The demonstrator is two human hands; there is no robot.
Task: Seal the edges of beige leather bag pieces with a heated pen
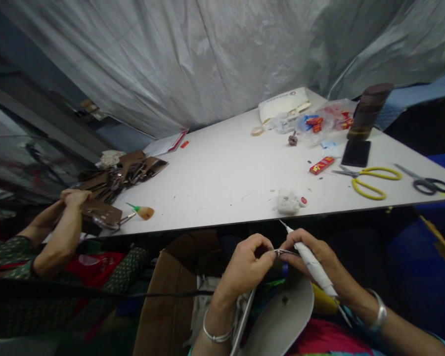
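My right hand point(315, 252) is closed around a pointed tool point(313, 267) with a white-wrapped handle; its thin tip points up toward the table edge. Thumb and finger of my left hand point(246, 264) pinch a small thin pale piece point(278, 252). The right fingertips touch that same piece from the other side; its exact kind is too small to tell. Below both hands, a light grey flap-shaped panel point(282, 316) with a small metal stud lies over my lap. Part of it is hidden behind my left wrist.
Yellow-handled scissors point(371, 180), black-handled scissors point(430, 185), a phone point(356, 153), a dark bottle point(371, 111) and a white lump point(288, 201) are on the white table point(207, 183). At left, a co-worker's hands point(76, 198) are near brown pieces point(129, 173). A cardboard box point(163, 301) stands below.
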